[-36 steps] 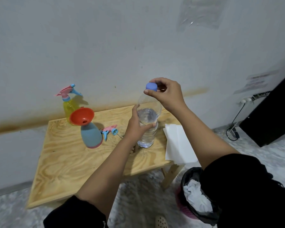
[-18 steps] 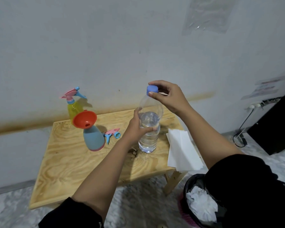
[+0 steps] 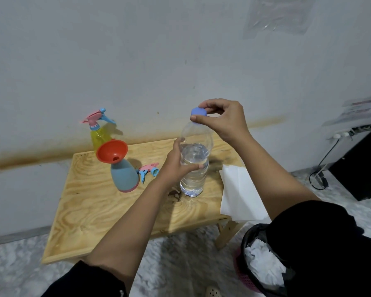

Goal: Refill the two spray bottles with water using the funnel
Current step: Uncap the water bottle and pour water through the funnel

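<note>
Bottle (image 3: 194, 168) upright on table (image 3: 94, 211); your left hand (image 3: 176, 166) grasps its middle, right hand (image 3: 223, 118) pinches cap (image 3: 198, 111). Squeeze thin wall once cap loosens, water likely spurts. Funnel (image 3: 111, 151) perched in blue sprayer (image 3: 124, 176) nearby: careless pour could topple it.

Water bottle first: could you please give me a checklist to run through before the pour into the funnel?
1. Water bottle steadied upright on the table by the left hand: ok.
2. Cap off: not ok, the right hand pinches it on the neck.
3. Funnel seated in the blue spray bottle: ok.
4. Its spray head removed: ok, lying beside it.
5. Yellow spray bottle opened: not ok, trigger top on.
6. White paper sheets nearby for spills: ok.
</note>
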Available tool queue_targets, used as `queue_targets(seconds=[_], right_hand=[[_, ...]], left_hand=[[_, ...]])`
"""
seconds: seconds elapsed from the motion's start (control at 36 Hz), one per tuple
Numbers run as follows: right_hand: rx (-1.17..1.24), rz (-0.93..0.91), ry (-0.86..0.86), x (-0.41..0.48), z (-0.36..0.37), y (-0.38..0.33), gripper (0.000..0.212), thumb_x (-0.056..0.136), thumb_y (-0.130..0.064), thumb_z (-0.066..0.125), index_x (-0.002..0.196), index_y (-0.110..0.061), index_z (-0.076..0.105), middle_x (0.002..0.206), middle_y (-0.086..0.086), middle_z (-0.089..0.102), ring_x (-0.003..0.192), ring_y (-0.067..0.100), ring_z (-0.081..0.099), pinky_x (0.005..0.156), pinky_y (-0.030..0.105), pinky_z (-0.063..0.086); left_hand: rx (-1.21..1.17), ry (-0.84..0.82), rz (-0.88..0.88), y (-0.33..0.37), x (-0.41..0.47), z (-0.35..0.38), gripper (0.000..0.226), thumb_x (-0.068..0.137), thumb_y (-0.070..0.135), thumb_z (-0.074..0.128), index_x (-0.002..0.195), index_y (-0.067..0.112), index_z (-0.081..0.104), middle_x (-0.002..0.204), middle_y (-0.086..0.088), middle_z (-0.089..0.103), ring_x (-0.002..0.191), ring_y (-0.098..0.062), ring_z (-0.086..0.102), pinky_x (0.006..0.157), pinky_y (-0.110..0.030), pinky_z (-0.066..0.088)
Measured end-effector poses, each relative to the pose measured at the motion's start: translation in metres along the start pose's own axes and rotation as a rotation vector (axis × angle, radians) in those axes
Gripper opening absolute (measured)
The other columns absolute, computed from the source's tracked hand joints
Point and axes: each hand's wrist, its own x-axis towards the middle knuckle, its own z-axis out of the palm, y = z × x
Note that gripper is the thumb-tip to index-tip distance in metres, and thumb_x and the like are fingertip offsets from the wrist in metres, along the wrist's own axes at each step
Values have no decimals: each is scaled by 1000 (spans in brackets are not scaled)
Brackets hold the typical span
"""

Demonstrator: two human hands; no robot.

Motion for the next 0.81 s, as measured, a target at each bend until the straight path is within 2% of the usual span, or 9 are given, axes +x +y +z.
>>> queue_targets(seconds=[0.08,0.14,0.28,0.39,0.47,0.58,0.67,0.81], right_hand=[[18,-4,-54,2,-1,0,28,65,-12,85,90,-10,71,86,0,68,74,-1,63,73,10,49],[39,-8,-90,3,-1,0,28,68,-8,82,94,-8,71,91,1,68,77,-3,64,76,10,49],[100,-24,-196,2,-5,1,28,78,0,72,104,-10,68,98,3,69,87,-2,66,83,14,49],[61,-38,-267,5,-5,-1,27,84,1,64,111,-4,65,107,7,67,98,6,65,89,18,50],[28,-21,-241,3,-3,-1,29,82,-7,70,110,-5,65,109,7,67,103,14,64,91,21,50],[-117,-65,-80,1,3,-2,35,70,-22,82,99,-11,68,100,1,62,91,7,60,77,12,50],[-144,-70,14,5,5,-2,35,68,-24,83,95,-9,68,98,4,64,87,10,61,73,13,52],[-112,-41,-83,7,-1,-5,32,77,-13,75,108,-8,68,105,3,68,91,8,63,83,11,49]], left_hand=[[2,-8,7,-1,2,-3,96,66,28,86,139,21,24,134,1,46,117,-8,44,97,-29,43],[-2,-15,5,-2,2,-4,95,66,26,85,139,22,24,133,3,47,116,-7,45,98,-31,43],[5,-52,-16,-6,4,-9,93,67,28,85,137,26,24,135,1,47,122,-11,45,102,-41,44],[-7,-50,-19,-6,5,-9,93,69,25,84,139,25,23,132,2,49,118,-9,46,100,-39,45],[3,-32,-5,-6,4,-6,94,67,28,85,139,26,24,130,1,49,119,-9,46,98,-36,45],[11,54,22,-6,3,7,95,69,26,84,142,22,23,131,4,45,119,-9,44,97,-28,40],[5,133,22,-5,4,17,97,70,26,84,144,20,22,127,7,42,118,-7,42,92,-21,34],[21,200,24,-7,6,21,100,68,28,84,144,16,21,137,-1,45,121,-10,43,92,-17,34]])
